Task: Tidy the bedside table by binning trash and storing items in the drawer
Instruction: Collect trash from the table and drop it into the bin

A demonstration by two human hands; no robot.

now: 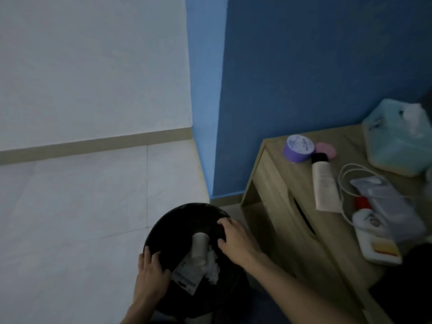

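A black round bin (177,220) stands on the floor left of the wooden bedside table (280,183). Inside it lie a cardboard tube (199,249), a printed packet (185,274) and crumpled white tissue (214,270). My left hand (152,274) grips the bin's near left rim, thumb inside. My right hand (236,239) rests on the right rim with fingers curled over the edge. On the table top lie a purple jar (298,148), a pink disc (326,149), a white tube with a black cap (323,183), a white cable (346,176) and a red-capped bottle (364,213).
A teal tissue pack (397,141) stands at the table's back right. A clear plastic pouch (388,199) and a white case (378,249) lie near the front. The drawer front (304,218) is closed. A blue wall sits behind; pale floor tiles spread to the left.
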